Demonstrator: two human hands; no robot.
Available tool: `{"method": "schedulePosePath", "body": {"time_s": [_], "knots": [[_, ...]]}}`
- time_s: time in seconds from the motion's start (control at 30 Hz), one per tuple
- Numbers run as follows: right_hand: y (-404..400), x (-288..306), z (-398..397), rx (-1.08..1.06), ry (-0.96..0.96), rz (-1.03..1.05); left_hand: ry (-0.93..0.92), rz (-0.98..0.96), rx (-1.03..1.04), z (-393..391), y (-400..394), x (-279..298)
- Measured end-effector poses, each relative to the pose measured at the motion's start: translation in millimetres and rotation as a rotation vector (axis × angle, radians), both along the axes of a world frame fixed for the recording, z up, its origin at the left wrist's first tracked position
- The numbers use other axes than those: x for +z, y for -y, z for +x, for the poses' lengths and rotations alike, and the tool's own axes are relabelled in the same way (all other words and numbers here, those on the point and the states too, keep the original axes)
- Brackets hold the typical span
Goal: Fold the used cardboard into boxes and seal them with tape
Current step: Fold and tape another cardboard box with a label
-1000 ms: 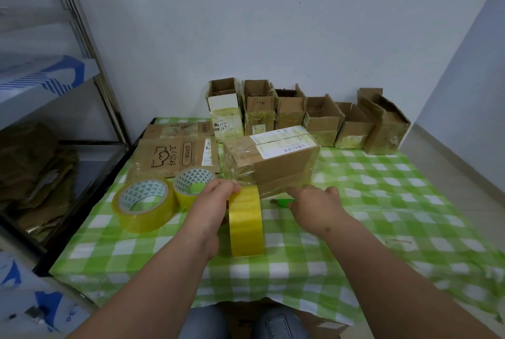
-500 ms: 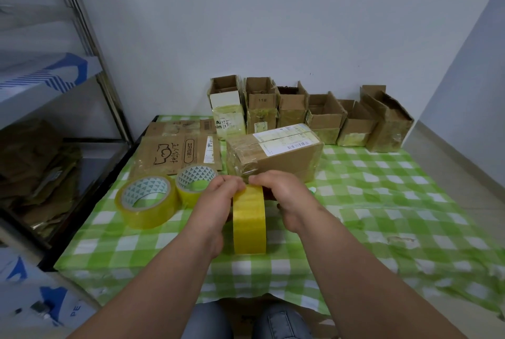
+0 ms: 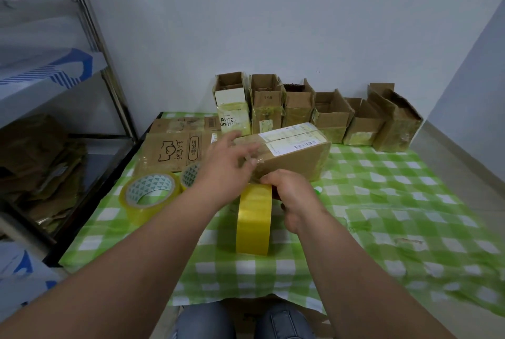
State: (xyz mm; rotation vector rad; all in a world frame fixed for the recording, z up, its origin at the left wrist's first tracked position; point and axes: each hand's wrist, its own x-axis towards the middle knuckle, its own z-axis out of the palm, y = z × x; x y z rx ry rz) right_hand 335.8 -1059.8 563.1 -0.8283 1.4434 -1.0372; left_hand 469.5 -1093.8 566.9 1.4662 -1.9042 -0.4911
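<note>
1. the cardboard box lies closed on the bench, near the middle, with white labels on its top and clear tape on its left end.
2. the left hand reaches over the box's left end, fingers spread and fairly straight, touching the taped cardboard; it holds nothing.
3. the right hand sits just in front of the box, fingers curled down over the top of the upright yellow tape roll, gripping it on its right side.
4. that roll stands on edge on the green checked cloth, right in front of the box.
5. two more tape rolls lie to the left: a big one flat on the cloth, and a second one partly hidden behind the left wrist.
6. flattened cardboard lies behind them.
7. a row of open boxes stands along the wall.
8. a metal shelf stands at the left.
</note>
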Motion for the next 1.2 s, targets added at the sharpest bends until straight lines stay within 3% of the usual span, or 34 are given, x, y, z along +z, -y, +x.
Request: {"method": "schedulePosePath", "body": {"time_s": [0.1,0.4,0.7,0.8,1.0,1.2], "knots": [[-1,-3,-1,0.001,0.014,-0.010,0.160,0.048,-0.045,-2,13,3],[-4,-10,-4,0.003,0.048,-0.054,0.209,-0.033,-0.007,-1,19,0],[-4,-20,-17,-0.093,0.128,-0.067,0.156,0.040,-0.050,2,26,3],[-1,-23,-17,-0.107,0.139,-0.067,0.227,0.063,-0.081,10,27,7],[-2,-18,-10,-0.063,0.124,-0.091,0.206,-0.097,0.048,-8,20,-5],[2,-25,-21,-0.122,0.138,-0.088,0.238,0.001,-0.093,6,28,3]]}}
